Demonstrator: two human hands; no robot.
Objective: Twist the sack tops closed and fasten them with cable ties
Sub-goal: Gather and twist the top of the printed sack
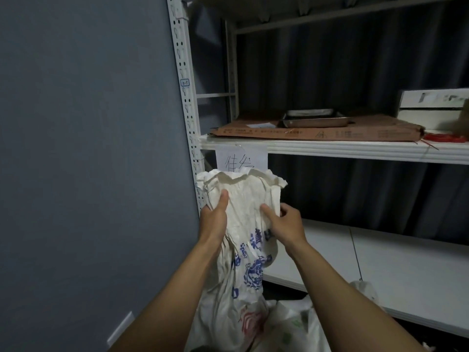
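Both hands clamp the white sack; its blue print seems unreadable.

Two bare forearms are showing in the head view, entering from the bottom edge, with no sleeve, cuff or glove reaching into view on either one. The left hand and the right hand are both showing uncovered, with no ring, watch, band or strap appearing on the fingers or wrists. The thumbnails are showing short and plain; finer detail of the arms is blurring out in the dim light.
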